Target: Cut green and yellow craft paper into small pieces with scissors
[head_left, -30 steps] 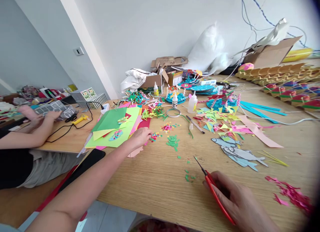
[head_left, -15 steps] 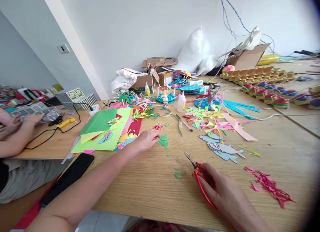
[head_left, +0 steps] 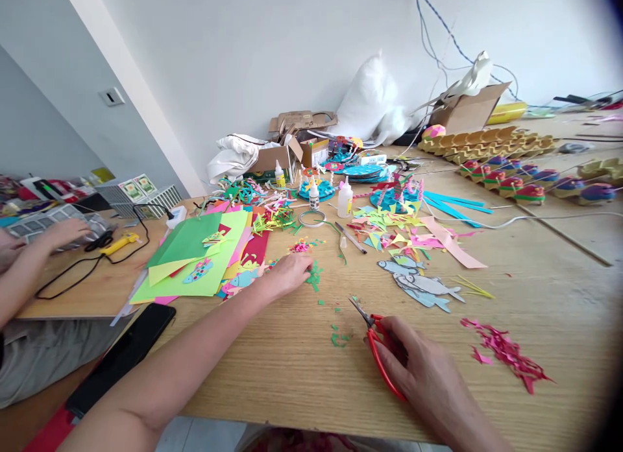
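Observation:
My right hand (head_left: 413,358) is wrapped round the red handles of a pair of scissors (head_left: 377,338), whose metal blades point up and left above the table. Stretched forward, my left hand (head_left: 293,272) has its fingers drawn together and its fingertips at the left side of a small heap of green paper scraps (head_left: 315,275). Whatever its fingertips hold, if anything, is hidden. More loose green bits (head_left: 337,337) lie left of the scissor tips. Just beyond my left hand is a little heap of pink and orange paper bits (head_left: 300,246).
Coloured paper sheets (head_left: 187,244) and a black phone (head_left: 124,355) lie left. Grey paper fish (head_left: 421,283) and red paper shreds (head_left: 509,355) lie right. Glue bottles (head_left: 344,201) stand behind, near a tape ring (head_left: 312,218). A co-worker's arm (head_left: 36,264) rests at far left.
The whole view has shifted slightly, so the table things sit further left. My left hand has moved right against the green scraps, covering part of them. The right hand keeps the scissors.

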Available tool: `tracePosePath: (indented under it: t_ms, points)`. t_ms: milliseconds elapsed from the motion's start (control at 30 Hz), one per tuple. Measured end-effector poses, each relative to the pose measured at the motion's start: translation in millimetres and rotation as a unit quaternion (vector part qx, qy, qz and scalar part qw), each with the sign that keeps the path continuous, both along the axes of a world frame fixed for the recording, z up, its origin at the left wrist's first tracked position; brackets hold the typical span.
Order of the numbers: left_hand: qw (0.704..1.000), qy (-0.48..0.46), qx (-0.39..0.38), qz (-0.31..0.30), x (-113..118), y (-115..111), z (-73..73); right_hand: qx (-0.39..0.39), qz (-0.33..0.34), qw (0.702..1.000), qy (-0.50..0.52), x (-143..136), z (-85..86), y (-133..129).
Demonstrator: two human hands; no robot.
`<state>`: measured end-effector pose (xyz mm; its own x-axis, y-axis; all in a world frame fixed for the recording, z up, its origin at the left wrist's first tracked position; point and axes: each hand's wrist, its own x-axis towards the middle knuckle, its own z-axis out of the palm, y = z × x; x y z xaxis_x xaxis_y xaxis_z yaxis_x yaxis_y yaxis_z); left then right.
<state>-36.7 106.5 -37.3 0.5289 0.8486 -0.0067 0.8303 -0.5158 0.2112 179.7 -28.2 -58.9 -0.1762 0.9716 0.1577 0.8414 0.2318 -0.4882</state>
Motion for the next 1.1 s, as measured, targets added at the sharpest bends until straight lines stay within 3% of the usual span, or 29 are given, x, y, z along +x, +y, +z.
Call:
tracePosePath:
  t_ms: [233, 467, 600, 733, 800, 1100]
  points:
    - [0.997, -0.054, -0.028, 0.045, 8.5, -5.1, 1.8, 0.018, 0.005, 1.000, 0.011, 0.2, -2.5, -0.3]
    - [0.967, -0.204, -0.116, 0.100, 6.9, -5.8, 6.9, 0.001, -0.002, 1.000, 0.026, -0.2, 3.8, -1.3]
    - [0.932, -0.290, -0.196, 0.092, 10.0, -29.2, 18.1, -0.056, 0.012, 0.987, 0.148, -2.0, 13.6, -0.8]
    - [0.868, -0.394, -0.292, 0.076, 20.3, -55.9, 27.3, -0.092, 0.014, 0.943, 0.319, -11.8, 20.7, 4.8]
    - [0.851, -0.412, -0.319, 0.065, 25.3, -65.5, 28.5, -0.090, 0.011, 0.921, 0.378, -18.6, 23.7, 8.4]
    - [0.867, -0.377, -0.326, 0.023, 27.0, -85.2, 18.1, -0.083, 0.002, 0.889, 0.450, -37.6, 24.2, 18.5]
